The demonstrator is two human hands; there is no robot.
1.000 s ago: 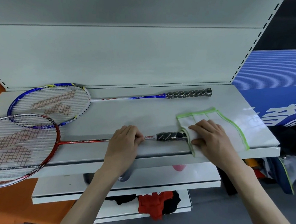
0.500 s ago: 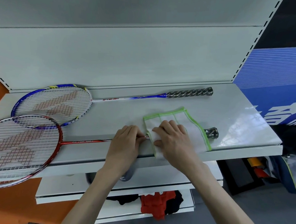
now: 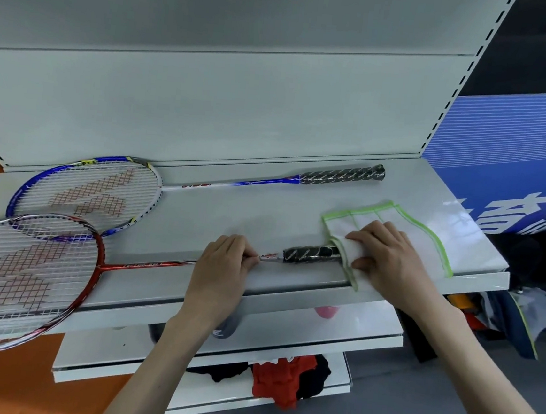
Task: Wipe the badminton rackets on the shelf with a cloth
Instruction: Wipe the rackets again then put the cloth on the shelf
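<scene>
The red racket [image 3: 28, 270] lies flat along the shelf front, its shaft pinched by the left hand [image 3: 222, 268]; the green-edged white cloth [image 3: 392, 238] wraps its black grip under the right hand [image 3: 390, 255]. The blue racket [image 3: 89, 192] lies behind.

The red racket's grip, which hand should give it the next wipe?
Probably the right hand: it holds the green-edged cloth over the grip's end, while the left hand pinches the red racket's shaft, steadying it.

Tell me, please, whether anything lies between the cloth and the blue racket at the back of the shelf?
Nothing visible does. The cloth, under the right hand, covers the end of the red racket, whose shaft the left hand pinches. Only bare shelf separates the cloth from the blue racket.
</scene>
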